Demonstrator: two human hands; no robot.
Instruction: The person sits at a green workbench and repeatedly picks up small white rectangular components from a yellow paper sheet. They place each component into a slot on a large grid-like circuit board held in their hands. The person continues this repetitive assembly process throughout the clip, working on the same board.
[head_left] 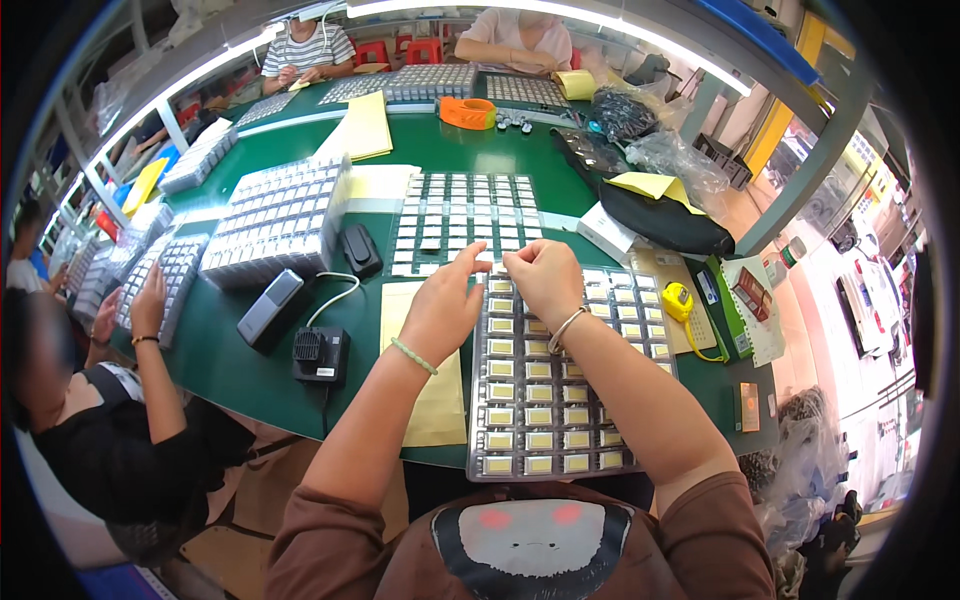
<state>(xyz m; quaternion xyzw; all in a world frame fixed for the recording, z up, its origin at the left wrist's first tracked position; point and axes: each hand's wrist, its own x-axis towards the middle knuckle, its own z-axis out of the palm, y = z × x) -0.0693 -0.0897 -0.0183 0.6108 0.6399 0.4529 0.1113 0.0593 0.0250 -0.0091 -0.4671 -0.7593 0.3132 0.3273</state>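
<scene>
A clear plastic tray (538, 413) lies in front of me, its pockets holding small white-edged rectangular pieces with yellow faces. Over its far left corner, my right hand (545, 285) is closed in a pinch; whatever lies between its fingertips is too small to make out. Beside it, my left hand (445, 305) reaches in with thumb and forefinger apart, close to the right fingertips. Just beyond both hands is a second tray (465, 215) of small white pieces in rows, with one dark spot among them.
Left of the trays stand a tall stack of filled trays (275, 220), a grey power bank (270, 308) and a black cube-shaped device (320, 355). Yellow paper (435, 400) lies beside the near tray. A yellow tape measure (678, 300) sits at right. A co-worker's hands (148, 300) handle trays at left.
</scene>
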